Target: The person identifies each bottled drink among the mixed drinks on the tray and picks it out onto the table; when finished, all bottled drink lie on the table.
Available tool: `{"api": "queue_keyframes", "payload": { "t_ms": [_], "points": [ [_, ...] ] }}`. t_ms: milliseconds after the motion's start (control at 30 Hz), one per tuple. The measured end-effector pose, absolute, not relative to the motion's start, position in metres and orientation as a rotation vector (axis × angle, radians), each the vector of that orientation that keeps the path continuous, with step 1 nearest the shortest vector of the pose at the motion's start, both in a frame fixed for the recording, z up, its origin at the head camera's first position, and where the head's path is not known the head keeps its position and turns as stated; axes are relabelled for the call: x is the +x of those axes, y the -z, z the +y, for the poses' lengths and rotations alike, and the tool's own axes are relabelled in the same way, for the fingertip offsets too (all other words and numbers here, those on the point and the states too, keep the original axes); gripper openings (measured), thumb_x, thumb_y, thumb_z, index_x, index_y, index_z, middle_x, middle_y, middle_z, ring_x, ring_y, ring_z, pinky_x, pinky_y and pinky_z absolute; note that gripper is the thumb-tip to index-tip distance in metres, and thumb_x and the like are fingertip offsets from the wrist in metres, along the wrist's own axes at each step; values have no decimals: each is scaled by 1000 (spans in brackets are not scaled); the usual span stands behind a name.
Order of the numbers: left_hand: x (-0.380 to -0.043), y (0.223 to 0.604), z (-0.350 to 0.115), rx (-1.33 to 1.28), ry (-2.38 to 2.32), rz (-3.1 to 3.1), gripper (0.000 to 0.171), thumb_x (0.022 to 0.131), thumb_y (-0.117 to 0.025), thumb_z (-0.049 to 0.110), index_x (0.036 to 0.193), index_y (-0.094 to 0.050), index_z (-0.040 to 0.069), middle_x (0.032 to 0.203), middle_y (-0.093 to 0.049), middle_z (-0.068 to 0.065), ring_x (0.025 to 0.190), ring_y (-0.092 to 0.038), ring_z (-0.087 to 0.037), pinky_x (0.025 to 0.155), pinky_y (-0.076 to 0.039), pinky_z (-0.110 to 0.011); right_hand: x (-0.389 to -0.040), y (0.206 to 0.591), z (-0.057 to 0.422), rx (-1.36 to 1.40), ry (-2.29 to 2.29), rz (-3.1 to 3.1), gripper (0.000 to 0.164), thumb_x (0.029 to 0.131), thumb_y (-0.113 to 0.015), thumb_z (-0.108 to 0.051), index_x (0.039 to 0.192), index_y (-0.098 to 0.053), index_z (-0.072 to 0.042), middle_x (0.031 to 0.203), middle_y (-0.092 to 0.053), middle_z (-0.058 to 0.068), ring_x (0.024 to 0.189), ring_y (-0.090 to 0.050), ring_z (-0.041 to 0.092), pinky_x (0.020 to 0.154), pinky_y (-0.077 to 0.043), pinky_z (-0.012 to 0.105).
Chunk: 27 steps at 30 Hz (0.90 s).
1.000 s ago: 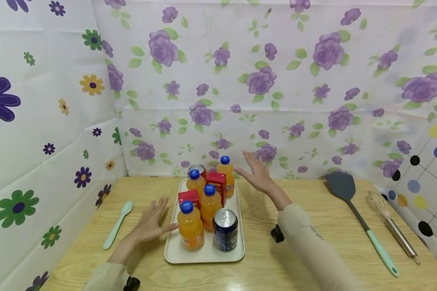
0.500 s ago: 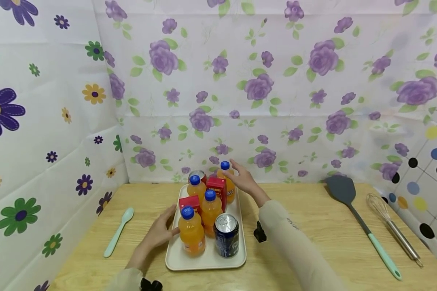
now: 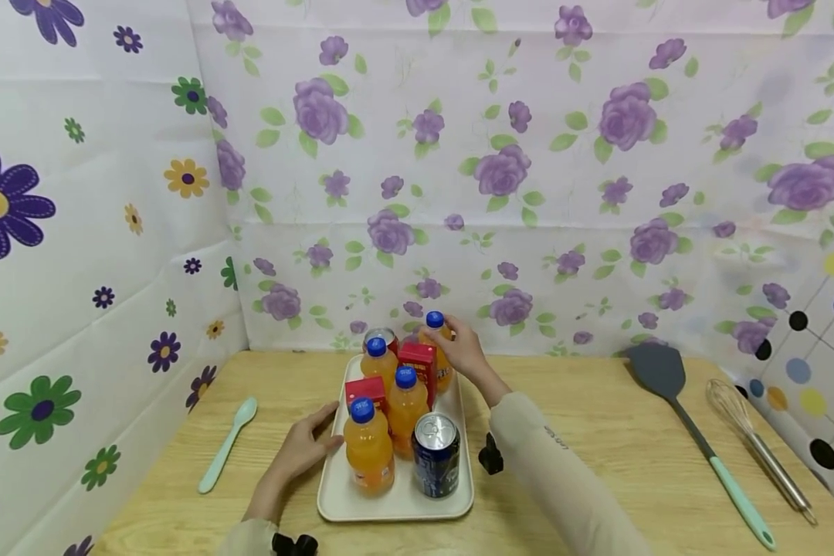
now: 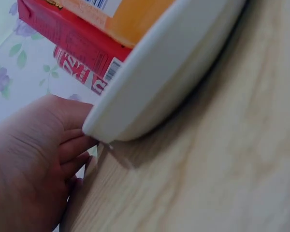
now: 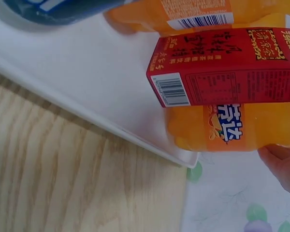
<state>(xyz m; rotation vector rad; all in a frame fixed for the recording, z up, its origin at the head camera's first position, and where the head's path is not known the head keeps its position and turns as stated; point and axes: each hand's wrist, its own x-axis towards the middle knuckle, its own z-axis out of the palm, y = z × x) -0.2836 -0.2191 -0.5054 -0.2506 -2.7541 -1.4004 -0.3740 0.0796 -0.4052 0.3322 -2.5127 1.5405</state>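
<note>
A cream tray (image 3: 406, 498) bears orange soda bottles with blue caps, red drink cartons and cans. My right hand (image 3: 467, 351) grips the upper part of the back-right orange soda bottle (image 3: 445, 377), which stands upright beside a red carton (image 3: 420, 363). In the right wrist view, fingertips (image 5: 280, 162) show at this bottle's side. At the tray's left side, my left hand (image 3: 302, 448) holds the rim. The left wrist view shows its fingers (image 4: 77, 147) bent against the tray's edge. Closest to its thumb is the front orange soda bottle (image 3: 370, 455).
A dark blue can (image 3: 436, 459) is at the tray's front right, a red can (image 3: 381, 337) at its back. On the wooden table, a mint spoon (image 3: 228, 448) lies left; a turner (image 3: 698, 432) and a whisk (image 3: 757, 444) lie right. A flowered sheet (image 3: 459, 193) hangs behind.
My right hand has come left onto the back-right bottle and closed round it. My left hand has moved right to the tray's rim, its fingers bending. The tray's load looks unmoved.
</note>
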Motion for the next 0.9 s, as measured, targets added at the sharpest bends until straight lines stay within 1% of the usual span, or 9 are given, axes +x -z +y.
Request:
{"api": "queue_keyframes", "payload": {
  "t_ms": [133, 367, 567, 700, 800, 900],
  "points": [
    [-284, 502, -223, -262, 1471, -2734, 62, 87, -70, 11, 143, -47, 2, 147, -48, -22, 140, -42, -39, 118, -31, -52, -374, 402, 78, 309, -1578, -2464, 56, 94, -63, -35, 137, -53, 0, 145, -50, 24, 137, -44, 43, 111, -41, 55],
    [-286, 499, -227, -246, 1541, -2740, 63, 86, -72, 13, 143, -48, 3, 148, -48, -19, 140, -42, -36, 119, -30, -51, -376, 400, 77, 264, -1616, -2431, 52, 93, -65, -31, 134, -55, 1, 142, -53, 24, 134, -47, 42, 111, -42, 54],
    [-284, 499, -226, -244, 1569, -2729, 63, 85, -72, 12, 142, -49, 3, 147, -49, -19, 139, -44, -36, 119, -31, -51, -374, 399, 77, 253, -1667, -2388, 45, 93, -67, -25, 128, -60, 3, 136, -57, 25, 131, -50, 40, 111, -42, 54],
    [-281, 499, -226, -246, 1568, -2731, 63, 85, -72, 13, 142, -49, 2, 147, -50, -19, 139, -44, -36, 119, -31, -51, -371, 396, 78, 236, -1677, -2404, 47, 93, -66, -25, 131, -58, 3, 139, -54, 25, 134, -48, 40, 112, -41, 54],
    [-279, 499, -227, -252, 1569, -2724, 63, 85, -73, 12, 142, -49, 1, 146, -49, -21, 138, -44, -38, 118, -31, -52, -370, 390, 80, 224, -1685, -2409, 52, 94, -65, -29, 134, -56, 2, 143, -51, 24, 136, -45, 41, 113, -40, 54],
    [-278, 500, -228, -272, 1559, -2723, 62, 85, -72, 13, 142, -49, 1, 146, -49, -22, 138, -44, -39, 118, -32, -53, -370, 381, 82, 207, -1714, -2384, 53, 93, -65, -32, 135, -56, -1, 143, -52, 22, 136, -46, 39, 114, -39, 53]
  ]
}}
